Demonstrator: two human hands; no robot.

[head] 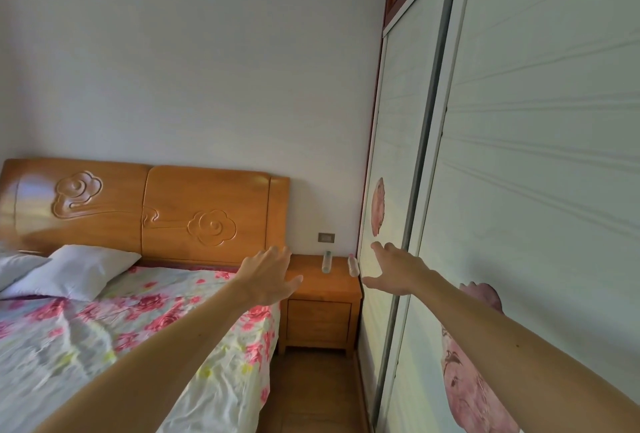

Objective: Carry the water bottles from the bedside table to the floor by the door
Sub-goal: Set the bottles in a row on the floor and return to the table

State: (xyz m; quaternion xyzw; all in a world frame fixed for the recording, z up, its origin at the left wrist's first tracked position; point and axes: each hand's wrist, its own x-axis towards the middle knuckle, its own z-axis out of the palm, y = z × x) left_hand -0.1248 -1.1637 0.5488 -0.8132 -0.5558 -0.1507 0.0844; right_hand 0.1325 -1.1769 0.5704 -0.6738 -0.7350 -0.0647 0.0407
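Floral-sheeted bed (145, 339), white pillows (79, 269), carved headboard (145, 207), sliding wardrobe (519, 190), wall switch (326, 237)

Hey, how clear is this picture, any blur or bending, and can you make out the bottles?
Head view: wide-angle bending bows the wardrobe doors; head view, lower left: motion blur smears the bedspread; a pale sheen sits on the headboard; on the bedside table, the bottle nearer the bed and the bottle by the wardrobe look small and soft, yet separate.

A bed (104, 346) with a carved wooden headboard (156, 207) is set against the pale far wall (207, 51) on the left, a bedside table (322, 321) beside it; the right is lined by sliding wardrobe doors (519, 155).
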